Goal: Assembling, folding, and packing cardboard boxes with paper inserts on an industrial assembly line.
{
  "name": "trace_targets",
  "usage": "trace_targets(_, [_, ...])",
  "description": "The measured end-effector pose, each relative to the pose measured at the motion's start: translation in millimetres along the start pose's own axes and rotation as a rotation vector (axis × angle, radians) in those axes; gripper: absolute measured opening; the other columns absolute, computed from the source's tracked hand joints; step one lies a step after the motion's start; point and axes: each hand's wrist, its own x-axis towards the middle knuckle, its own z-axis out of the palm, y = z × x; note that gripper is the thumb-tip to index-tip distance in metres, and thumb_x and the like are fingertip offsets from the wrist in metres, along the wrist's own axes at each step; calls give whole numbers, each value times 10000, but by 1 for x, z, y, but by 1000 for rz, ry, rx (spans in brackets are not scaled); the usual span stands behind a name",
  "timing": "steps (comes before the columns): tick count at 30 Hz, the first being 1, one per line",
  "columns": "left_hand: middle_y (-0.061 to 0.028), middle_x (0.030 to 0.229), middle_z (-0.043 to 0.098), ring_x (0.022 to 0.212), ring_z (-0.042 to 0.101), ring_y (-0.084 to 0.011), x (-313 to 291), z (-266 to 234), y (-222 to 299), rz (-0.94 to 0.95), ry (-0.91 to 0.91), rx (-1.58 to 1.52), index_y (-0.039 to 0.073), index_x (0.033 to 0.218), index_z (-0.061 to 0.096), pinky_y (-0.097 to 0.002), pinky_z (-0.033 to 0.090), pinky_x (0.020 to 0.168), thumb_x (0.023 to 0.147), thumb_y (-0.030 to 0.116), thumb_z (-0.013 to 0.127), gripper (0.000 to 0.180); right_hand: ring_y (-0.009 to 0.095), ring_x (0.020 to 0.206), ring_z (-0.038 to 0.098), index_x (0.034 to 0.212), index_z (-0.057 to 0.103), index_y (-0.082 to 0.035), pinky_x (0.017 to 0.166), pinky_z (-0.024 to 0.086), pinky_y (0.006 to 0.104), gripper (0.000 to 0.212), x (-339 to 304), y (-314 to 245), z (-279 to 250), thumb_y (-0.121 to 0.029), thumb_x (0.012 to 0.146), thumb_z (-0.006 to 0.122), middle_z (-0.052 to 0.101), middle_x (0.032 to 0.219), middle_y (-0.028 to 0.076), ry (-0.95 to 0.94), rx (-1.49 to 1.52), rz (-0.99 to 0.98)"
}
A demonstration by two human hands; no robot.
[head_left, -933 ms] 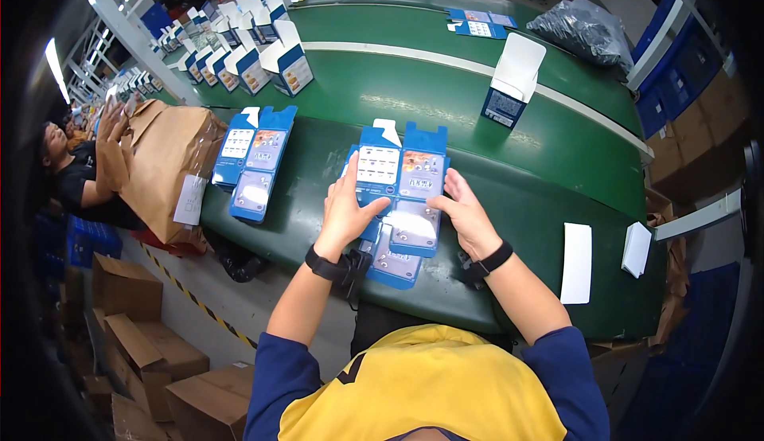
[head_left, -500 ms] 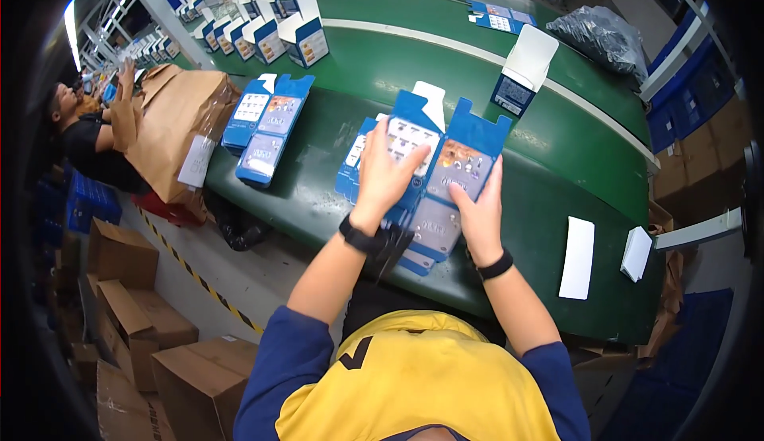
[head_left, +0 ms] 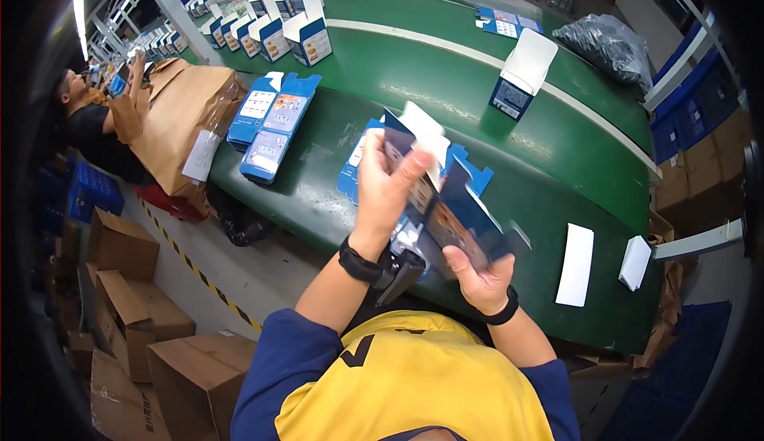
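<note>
Between my hands a blue carton blank (head_left: 450, 222) is lifted off the table and tilted, its flaps partly folded up and smeared by motion. My left hand (head_left: 383, 182) pinches its left side, thumb on the printed face. Lower down, my right hand (head_left: 481, 280) grips the near right part, fingers mostly behind the card. Beneath lie more flat carton blanks (head_left: 348, 177), largely covered by my hands and the lifted one. A second pile of flat blanks (head_left: 272, 126) rests to the left. Beyond my right hand stands one erected carton (head_left: 513, 95) with its white lid open.
White card strips (head_left: 574, 266) and a small white stack (head_left: 634, 258) lie on the green table (head_left: 525, 178) at right. Several erected cartons (head_left: 306, 39) stand far left. A co-worker (head_left: 87, 126) is beside a large brown paper-wrapped bundle (head_left: 179, 126). A grey plastic bag (head_left: 605, 47) lies far right.
The carton blank has come up off the pile and tilted. My right hand has moved down toward me with its near edge, while my left hand stays nearly in place.
</note>
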Motion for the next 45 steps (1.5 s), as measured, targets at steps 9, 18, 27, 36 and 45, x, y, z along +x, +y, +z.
trace_targets(9, [-161, 1515, 63, 1399, 115, -248, -28, 19, 5, -421, -871, -6, -22, 1452, -19, -364, 117, 1121, 570, 778, 651, 1366, 246, 1245, 374, 1465, -50, -60, 1050, 300, 366, 1460, 18, 8, -29, -441, 435, 912, 306, 1374, 128, 316, 455, 450])
trace_targets(18, [-262, 1506, 22, 1409, 44, -372, -40, 12, -7, 39, -1016, 629, -22, 1448, -39, -406, 115, 1124, 679, 308, 798, 1183, 274, 1318, 315, 1460, 21, -9, 1077, 254, 375, 1448, 18, -26, -56, -509, 419, 895, 307, 1412, 163, 305, 283, 297])
trace_targets(27, [-227, 1338, 366, 1156, 479, -352, -34, 11, -12, 505, -761, 567, 66, 1420, 188, -546, 207, 1078, 620, 125, 806, 1013, 345, 1385, 205, 1365, 305, 12, 1105, 175, 452, 1204, 5, -38, -72, -535, 455, 871, 349, 1412, 194, -11, 300, 112])
trace_targets(36, [-197, 1334, 371, 1169, 458, -383, -41, 12, -19, 460, -713, 529, 110, 1428, 214, -516, 273, 1055, 603, 77, 796, 1010, 290, 1339, 299, 1384, 285, 2, 1097, 203, 406, 1131, 8, -64, -55, -422, 522, 881, 341, 1422, 158, 191, 578, 272])
trace_targets(45, [-224, 1328, 355, 1157, 454, -380, -59, 14, -31, 527, -782, 574, 319, 1428, 207, -442, 403, 955, 641, 96, 823, 1024, 285, 1354, 291, 1382, 281, -2, 1108, 180, 385, 643, 14, -59, -55, 50, 783, 509, 374, 1399, 193, 343, 241, 350])
